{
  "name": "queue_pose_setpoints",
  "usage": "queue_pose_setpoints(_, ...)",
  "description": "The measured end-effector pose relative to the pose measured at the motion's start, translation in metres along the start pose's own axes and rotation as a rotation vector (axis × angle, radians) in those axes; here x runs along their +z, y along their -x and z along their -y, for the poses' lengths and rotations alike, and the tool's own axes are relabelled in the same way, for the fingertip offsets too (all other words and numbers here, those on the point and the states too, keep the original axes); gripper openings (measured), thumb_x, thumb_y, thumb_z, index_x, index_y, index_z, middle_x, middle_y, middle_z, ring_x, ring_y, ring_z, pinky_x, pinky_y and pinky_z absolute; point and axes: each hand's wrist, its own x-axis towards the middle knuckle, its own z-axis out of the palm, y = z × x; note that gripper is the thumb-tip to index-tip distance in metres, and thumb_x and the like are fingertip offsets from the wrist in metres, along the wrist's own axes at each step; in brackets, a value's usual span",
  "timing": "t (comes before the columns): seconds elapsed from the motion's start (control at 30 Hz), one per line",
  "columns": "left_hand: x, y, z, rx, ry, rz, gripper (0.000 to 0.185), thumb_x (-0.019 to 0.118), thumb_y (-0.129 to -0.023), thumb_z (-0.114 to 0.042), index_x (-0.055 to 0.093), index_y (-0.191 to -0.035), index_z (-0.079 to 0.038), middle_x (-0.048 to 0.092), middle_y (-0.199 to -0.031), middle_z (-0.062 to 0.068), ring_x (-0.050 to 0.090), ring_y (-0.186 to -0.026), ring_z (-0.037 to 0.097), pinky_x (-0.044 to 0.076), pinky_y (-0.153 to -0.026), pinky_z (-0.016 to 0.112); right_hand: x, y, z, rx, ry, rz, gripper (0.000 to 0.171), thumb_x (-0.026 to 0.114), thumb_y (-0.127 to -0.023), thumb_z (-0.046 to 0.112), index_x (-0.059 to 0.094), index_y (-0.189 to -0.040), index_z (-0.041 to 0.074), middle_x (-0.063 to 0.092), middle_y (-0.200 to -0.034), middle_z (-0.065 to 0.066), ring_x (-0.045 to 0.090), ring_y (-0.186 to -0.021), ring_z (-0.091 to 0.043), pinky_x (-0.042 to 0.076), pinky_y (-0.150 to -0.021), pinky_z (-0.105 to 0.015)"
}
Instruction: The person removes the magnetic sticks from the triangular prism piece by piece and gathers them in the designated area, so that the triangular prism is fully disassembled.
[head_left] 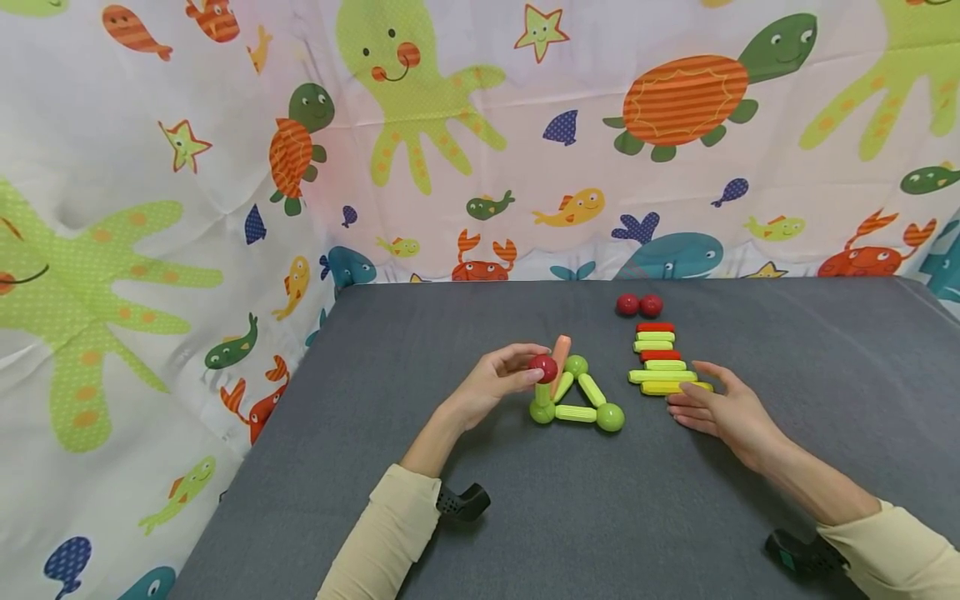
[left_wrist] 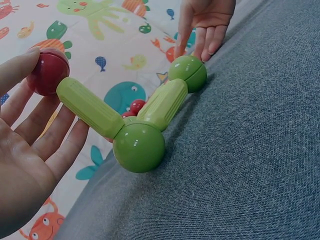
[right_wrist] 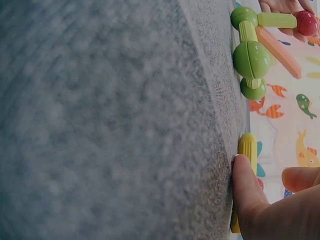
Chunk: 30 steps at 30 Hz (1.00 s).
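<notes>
My left hand (head_left: 495, 382) pinches a glossy red ball (head_left: 543, 368) between thumb and fingers. The ball sits atop a light-green rod (left_wrist: 90, 107) rising from a green ball (left_wrist: 139, 147). That green ball is one corner of a flat triangle of green balls and light-green rods (head_left: 576, 413). A salmon-coloured rod (right_wrist: 280, 52) slants upward from the same corner. My right hand (head_left: 723, 412) is at the near end of a row of loose rods, fingers fairly straight. One fingertip (right_wrist: 242, 167) lies against the yellow rod (right_wrist: 248, 145), with the thumb held apart.
Beyond the yellow rod lie several light-green rods (head_left: 663, 377) and red rods (head_left: 660, 356), side by side. Two red balls (head_left: 639, 306) sit behind them. A grey cloth (head_left: 570, 508) covers the table, and a sea-animal curtain (head_left: 480, 150) hangs along the back and left.
</notes>
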Motion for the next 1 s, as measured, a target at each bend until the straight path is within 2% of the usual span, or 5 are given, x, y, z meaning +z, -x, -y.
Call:
queue_pose_setpoints(0.23,-0.001,0.000,0.000,-0.001,0.003,0.000,0.038,0.059,-0.095,-0.006,0.052,-0.131,0.001,0.057,-0.121,0.013,0.055,-0.105,0.021,0.040,-0.096,0.053,-0.001,-0.003,0.002,0.000,0.000,-0.001,0.080,0.051,-0.100,0.022,-0.008,-0.150,0.002,0.067,-0.101,-0.005,0.067,-0.090,-0.015,0.053,-0.080,-0.032)
queue_pose_setpoints(0.57,-0.001,-0.001,-0.001,0.007,0.003,0.004,0.038,0.059,-0.095,-0.007,0.052,-0.131,0.001,0.056,-0.121,0.013,0.055,-0.105,0.021,0.040,-0.096,0.053,0.001,-0.007,0.005,-0.021,0.124,-0.072,0.077,0.051,-0.099,0.035,0.005,-0.149,0.000,0.066,-0.092,-0.002,0.068,-0.079,-0.014,0.055,-0.069,-0.029)
queue_pose_setpoints(0.83,0.000,-0.001,-0.001,0.014,0.000,0.007,0.037,0.058,-0.095,-0.005,0.052,-0.131,0.002,0.056,-0.120,0.012,0.055,-0.103,0.020,0.041,-0.096,0.054,0.005,-0.010,0.010,-0.027,0.036,-0.018,0.061,0.055,-0.095,0.043,0.031,-0.136,0.005,0.062,-0.094,-0.001,0.066,-0.083,-0.012,0.054,-0.076,-0.028)
queue_pose_setpoints(1.0,-0.001,0.001,-0.001,0.012,-0.001,0.005,0.038,0.059,-0.094,-0.005,0.052,-0.131,0.001,0.056,-0.120,0.013,0.055,-0.103,0.020,0.041,-0.095,0.053,0.010,-0.015,0.015,-0.036,-0.002,0.025,0.060,0.055,-0.095,0.044,0.035,-0.135,0.004,0.060,-0.099,-0.001,0.064,-0.089,-0.011,0.053,-0.079,-0.028)
